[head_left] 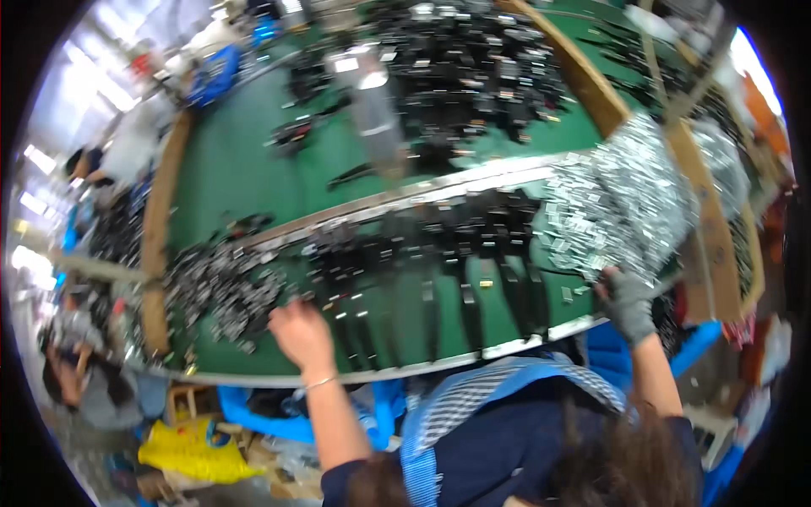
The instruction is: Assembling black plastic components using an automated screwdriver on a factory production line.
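Observation:
My bare left hand (302,334), with a thin band at the wrist, hovers at the right edge of a heap of small grey-and-black parts (232,291). Motion smears its fingers. My right hand (627,306) wears a grey glove with bare fingertips. Its fingers are drawn together beside a spread of small shiny silver pieces (583,215); what they hold, if anything, is too small to make out. Between my hands, long flat black straps or strips (470,296) with thicker far ends lie side by side on the green table (389,342), pointing toward me.
A clear plastic bag (646,194) rests behind the silver pieces. A metal rail (405,198) crosses the table, with a large pile of black parts (473,76) beyond it. Wooden boards (160,245) edge the sides. A yellow bag (198,452) lies on the floor; people sit at left.

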The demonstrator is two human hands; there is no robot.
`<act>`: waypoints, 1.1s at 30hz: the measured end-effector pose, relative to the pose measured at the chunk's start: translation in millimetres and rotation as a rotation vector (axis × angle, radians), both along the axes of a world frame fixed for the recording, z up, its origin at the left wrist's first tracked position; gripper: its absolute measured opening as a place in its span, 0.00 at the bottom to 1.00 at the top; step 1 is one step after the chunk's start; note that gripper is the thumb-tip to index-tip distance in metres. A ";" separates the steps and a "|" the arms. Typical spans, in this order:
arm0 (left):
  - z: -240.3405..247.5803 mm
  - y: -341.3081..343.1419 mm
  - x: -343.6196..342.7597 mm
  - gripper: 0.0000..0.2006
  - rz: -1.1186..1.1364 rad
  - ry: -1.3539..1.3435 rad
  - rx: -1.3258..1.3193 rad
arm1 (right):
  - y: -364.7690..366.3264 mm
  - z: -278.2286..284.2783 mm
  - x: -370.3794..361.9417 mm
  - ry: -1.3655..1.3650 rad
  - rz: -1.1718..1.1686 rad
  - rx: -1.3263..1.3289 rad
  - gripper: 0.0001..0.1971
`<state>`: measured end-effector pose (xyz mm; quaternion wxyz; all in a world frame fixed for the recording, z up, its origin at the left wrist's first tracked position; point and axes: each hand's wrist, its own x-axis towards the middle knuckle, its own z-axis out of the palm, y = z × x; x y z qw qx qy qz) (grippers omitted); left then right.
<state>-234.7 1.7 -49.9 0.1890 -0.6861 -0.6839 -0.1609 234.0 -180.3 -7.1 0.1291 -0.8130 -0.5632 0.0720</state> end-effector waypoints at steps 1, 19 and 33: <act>-4.4 -1.3 -9.2 0.07 -0.016 0.026 -0.002 | 7.2 -6.4 2.2 -0.048 -0.017 -0.046 0.09; -3.7 0.3 -29.0 0.08 0.036 -0.683 -0.138 | 56.0 19.5 -3.7 -0.081 0.212 -0.178 0.03; 3.5 -10.6 -25.9 0.17 0.141 -0.711 -0.141 | 76.5 21.9 -29.7 0.603 0.068 0.395 0.02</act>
